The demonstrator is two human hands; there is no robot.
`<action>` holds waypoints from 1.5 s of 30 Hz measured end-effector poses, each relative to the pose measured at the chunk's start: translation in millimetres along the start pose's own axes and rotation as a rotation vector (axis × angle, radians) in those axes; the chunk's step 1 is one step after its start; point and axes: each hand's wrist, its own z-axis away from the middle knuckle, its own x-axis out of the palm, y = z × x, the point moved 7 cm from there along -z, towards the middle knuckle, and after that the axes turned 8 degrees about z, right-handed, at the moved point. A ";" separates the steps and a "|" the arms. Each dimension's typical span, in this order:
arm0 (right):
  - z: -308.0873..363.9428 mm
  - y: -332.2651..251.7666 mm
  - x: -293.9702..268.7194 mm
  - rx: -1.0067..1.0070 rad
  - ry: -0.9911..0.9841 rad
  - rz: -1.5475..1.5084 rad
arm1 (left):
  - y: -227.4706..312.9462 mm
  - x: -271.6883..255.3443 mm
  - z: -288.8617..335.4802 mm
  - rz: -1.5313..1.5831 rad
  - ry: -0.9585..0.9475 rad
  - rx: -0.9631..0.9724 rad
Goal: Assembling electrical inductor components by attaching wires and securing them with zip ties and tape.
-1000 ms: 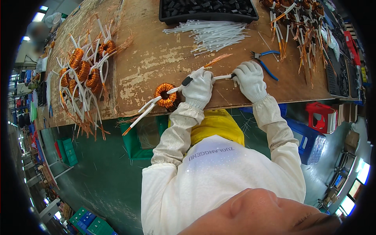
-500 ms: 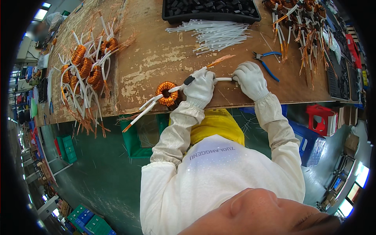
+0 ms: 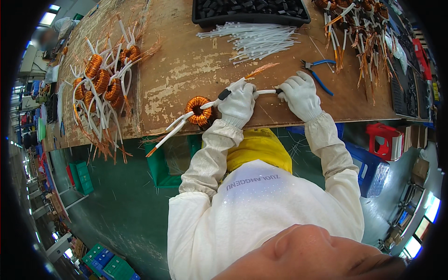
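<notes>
A copper-wound ring coil [image 3: 199, 111] lies near the table's front edge, with white-sleeved leads running from it. My left hand [image 3: 237, 106], in a white glove, is closed on these leads just right of the coil. A small black block [image 3: 224, 94] sits on a lead beside its fingers, and a bare copper end [image 3: 261, 70] points up and right past the hand. One white-sleeved lead [image 3: 267, 92] stretches across to my gloved right hand [image 3: 302, 99]. Its fingers are closed on a small black piece [image 3: 279, 91] at that lead's end, partly hidden by the fingertips.
Blue-handled cutters [image 3: 321, 80] lie beyond my right hand. White cable ties [image 3: 256, 39] are heaped before a black tray [image 3: 252, 20] of small black blocks. More coils [image 3: 100, 81] are piled at the left, others [image 3: 357, 28] at the far right. A green bin [image 3: 163, 175] stands below the table edge.
My right hand has shifted slightly, and the black piece at its fingertips now shows. The left hand and the coil stay nearly where they were.
</notes>
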 end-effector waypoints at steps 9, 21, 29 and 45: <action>-28.1 -25.7 -2.6 -0.085 0.032 0.080 | 3.1 -1.6 -1.1 0.006 0.004 0.005; 10.6 5.3 6.0 0.058 -0.015 0.051 | 36.7 5.9 -5.6 0.041 -0.010 0.088; 15.1 10.0 1.0 0.111 0.144 -0.021 | 36.3 17.3 -11.5 -0.083 0.027 0.156; 16.0 25.7 -6.0 0.130 0.075 -0.110 | 45.9 -26.1 30.9 -0.079 0.073 0.390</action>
